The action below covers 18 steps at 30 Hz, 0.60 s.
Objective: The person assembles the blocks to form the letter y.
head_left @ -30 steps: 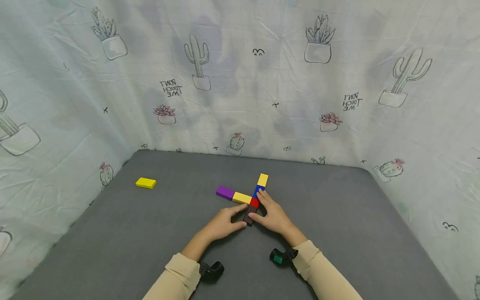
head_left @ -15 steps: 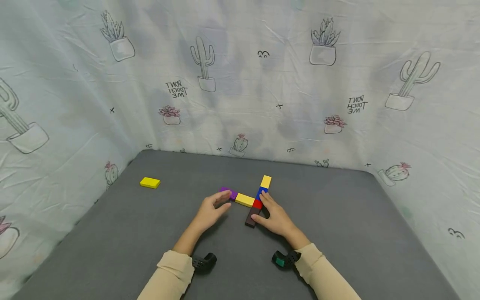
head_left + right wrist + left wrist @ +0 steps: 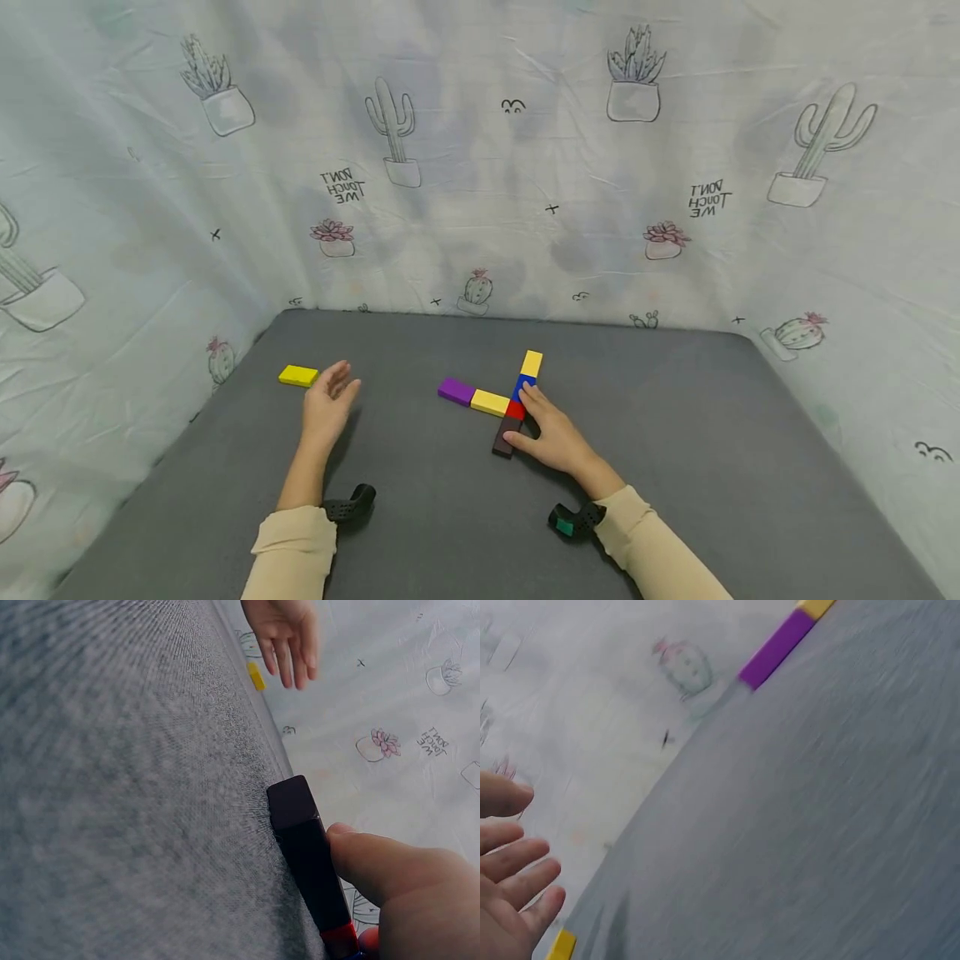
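Note:
My left hand (image 3: 327, 408) is raised over the left of the table, its fingers extended and nothing in it. Just left of its fingertips lies a bright yellow block (image 3: 297, 376). My right hand (image 3: 555, 437) rests at a joined row of blocks: the thumb touches the dark brown block (image 3: 506, 437), and the fingertips lie on the blue block (image 3: 527, 380). Between those two sits a red block (image 3: 515, 410), and a pale yellow block (image 3: 532, 363) tops the row. Branching left from the red one are another pale yellow block (image 3: 490, 403) and a purple block (image 3: 456, 392).
The grey table (image 3: 420, 508) ends at the back against a white curtain (image 3: 450, 225) printed with cacti, which also hangs along both sides. A black wrist camera (image 3: 352, 504) sits on the left wrist, another camera (image 3: 576, 521) on the right.
The left hand has left the dark brown block and swept left past the purple block to beside the bright yellow one. The right hand has stayed at the row.

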Available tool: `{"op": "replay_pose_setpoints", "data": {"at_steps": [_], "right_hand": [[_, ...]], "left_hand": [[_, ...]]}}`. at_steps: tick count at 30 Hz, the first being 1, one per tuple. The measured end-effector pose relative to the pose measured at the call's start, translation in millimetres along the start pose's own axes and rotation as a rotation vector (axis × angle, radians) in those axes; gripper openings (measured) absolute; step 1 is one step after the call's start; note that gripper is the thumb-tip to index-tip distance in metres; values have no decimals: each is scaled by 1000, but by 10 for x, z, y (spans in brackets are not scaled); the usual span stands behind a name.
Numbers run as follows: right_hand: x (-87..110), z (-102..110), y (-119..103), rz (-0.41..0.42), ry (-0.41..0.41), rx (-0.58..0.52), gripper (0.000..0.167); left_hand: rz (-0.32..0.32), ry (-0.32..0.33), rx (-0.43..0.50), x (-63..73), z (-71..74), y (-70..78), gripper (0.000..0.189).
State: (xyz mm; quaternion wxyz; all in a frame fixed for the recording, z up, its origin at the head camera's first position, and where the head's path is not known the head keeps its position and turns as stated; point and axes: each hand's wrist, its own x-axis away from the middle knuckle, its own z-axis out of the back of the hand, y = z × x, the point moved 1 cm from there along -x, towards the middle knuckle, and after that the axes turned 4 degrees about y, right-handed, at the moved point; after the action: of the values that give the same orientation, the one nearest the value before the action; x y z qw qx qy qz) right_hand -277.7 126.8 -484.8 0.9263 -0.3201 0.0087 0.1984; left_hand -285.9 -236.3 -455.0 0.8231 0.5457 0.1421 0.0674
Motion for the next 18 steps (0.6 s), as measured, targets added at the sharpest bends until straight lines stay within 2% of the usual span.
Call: {"op": "replay_pose_setpoints", "data": {"at_steps": [7,11,15,18], "right_hand": [[-2,7,-7,-2,1,-7,83],[6,13,-7,-9,8,-10,82],[4,6,-11,-18,3,-2,82],[-1,-7,-20,-21,-10,-7,82]], "left_hand": [[104,173,-144,-79,282,-129,61],[177,254,-183,-101,401,-202,64],[227,258,-212,-141,472,-305,66],[228,226,-258,-173,511,-383,68]]}}
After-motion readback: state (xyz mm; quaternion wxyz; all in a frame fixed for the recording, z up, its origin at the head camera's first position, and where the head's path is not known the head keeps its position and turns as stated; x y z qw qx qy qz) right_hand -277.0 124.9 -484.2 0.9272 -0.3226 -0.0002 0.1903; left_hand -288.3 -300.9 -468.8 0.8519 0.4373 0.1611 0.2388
